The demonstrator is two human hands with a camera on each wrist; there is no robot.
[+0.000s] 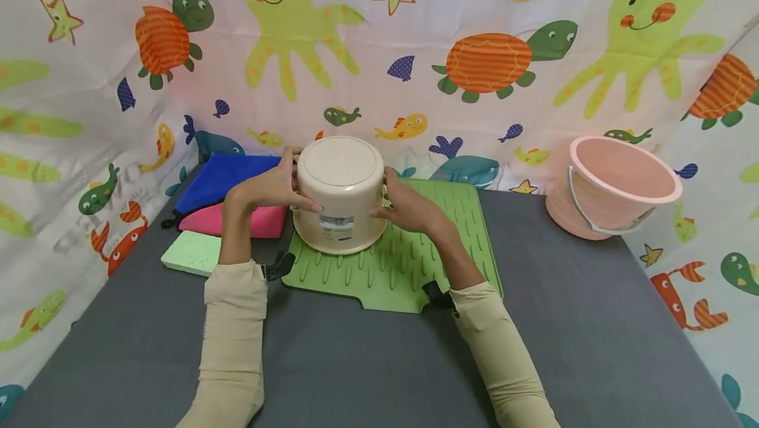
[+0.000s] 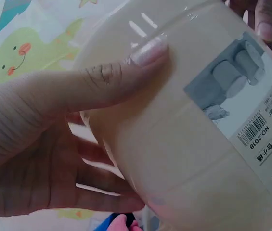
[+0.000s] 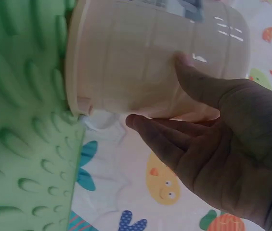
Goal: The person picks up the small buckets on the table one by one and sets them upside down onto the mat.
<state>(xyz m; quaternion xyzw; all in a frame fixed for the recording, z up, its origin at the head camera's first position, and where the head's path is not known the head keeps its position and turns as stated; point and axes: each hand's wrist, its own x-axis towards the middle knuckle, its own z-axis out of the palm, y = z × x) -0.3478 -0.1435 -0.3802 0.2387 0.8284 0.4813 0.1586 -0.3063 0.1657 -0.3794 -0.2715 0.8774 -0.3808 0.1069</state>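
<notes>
A cream plastic bucket [image 1: 340, 181] is upside down, base up and rim down, at the left part of a green ridged mat [image 1: 439, 237]. My left hand [image 1: 269, 187] grips its left side, the thumb lying across the front wall in the left wrist view. From the right side, my right hand [image 1: 409, 206] holds the bucket between thumb and fingers. A printed label [image 2: 251, 96] with a barcode faces me. In the right wrist view the bucket's rim is right at the mat. The fingers behind the bucket are partly hidden.
A pink bucket [image 1: 617, 178] with a pale handle stands at the back right. Left of the mat lie a blue cloth [image 1: 222, 178], a pink cloth [image 1: 267, 222] and a pale green sponge-like block [image 1: 191, 251]. A patterned curtain [image 1: 367, 39] closes off the back of the grey table [image 1: 356, 362].
</notes>
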